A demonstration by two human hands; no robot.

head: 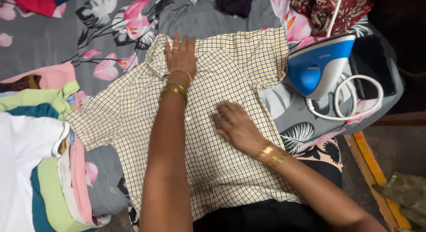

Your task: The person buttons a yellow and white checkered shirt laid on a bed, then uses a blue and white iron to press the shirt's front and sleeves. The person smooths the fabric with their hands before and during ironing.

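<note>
Floral bedsheet [53,41] (grey) bears checked shirt [222,161] under both flat hands.

Lying across the floral sheet [49,41]: one checked shirt [222,139], two hands [181,54] [235,125] pressing on it. One blue-and-white iron [317,65] sitting at the right edge. One stack of folded clothes [40,170] lying at the left edge.

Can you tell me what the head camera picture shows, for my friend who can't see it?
Two bare hands press flat on a yellow checked shirt spread over a grey flowered sheet: the left hand at the collar, the right hand mid-shirt. A blue and white iron stands at the right, folded clothes at the left.
</note>
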